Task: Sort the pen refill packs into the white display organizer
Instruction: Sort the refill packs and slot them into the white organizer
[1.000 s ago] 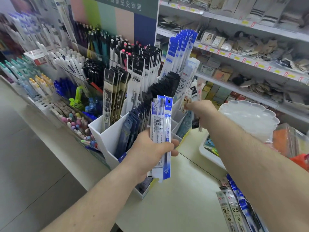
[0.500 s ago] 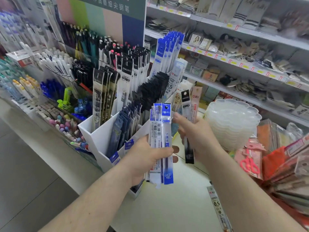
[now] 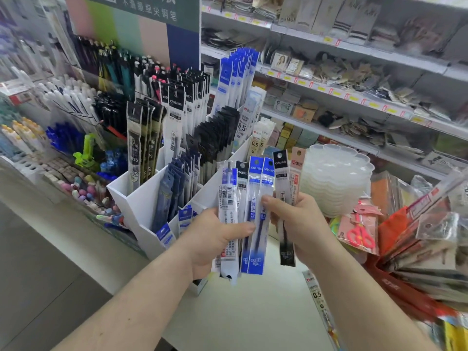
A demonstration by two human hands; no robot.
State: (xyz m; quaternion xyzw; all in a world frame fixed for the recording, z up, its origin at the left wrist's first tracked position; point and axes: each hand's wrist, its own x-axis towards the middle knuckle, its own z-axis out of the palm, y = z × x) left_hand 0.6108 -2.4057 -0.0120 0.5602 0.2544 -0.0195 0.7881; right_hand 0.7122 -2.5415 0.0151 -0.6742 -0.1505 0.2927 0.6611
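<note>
— So, where do we have the pen refill packs?

— At the centre of the frame, in both hands. Our left hand (image 3: 215, 239) has its fingers and thumb curled round a fan of long flat clear-plastic refill packs with blue and white headers (image 3: 249, 211). Their long axes run nearly upright, header cards toward the top of the frame, lower ends toward the pale tabletop (image 3: 253, 320).

— And the other hand?

— Our right hand (image 3: 301, 224) grips two more slim packs, a black-headed refill pack (image 3: 282, 178) and a pink-headed refill pack (image 3: 296, 173) just beside it, both upright too, headers up. Its thumb touches the blue packs in the left hand.

— Where is the white compartmented display organizer (image 3: 141, 206)?

— Left of centre, just behind the left hand, with upright packs standing in its slots: black-and-gold ones at the front left, dark blue ones in the middle, taller blue-headed ones at the back.

— Anything else close by?

— A stack of scalloped translucent white plastic trays (image 3: 336, 178) right of the hands, and one loose refill pack marked 0.5 (image 3: 319, 302) lying flat at lower right.
</note>
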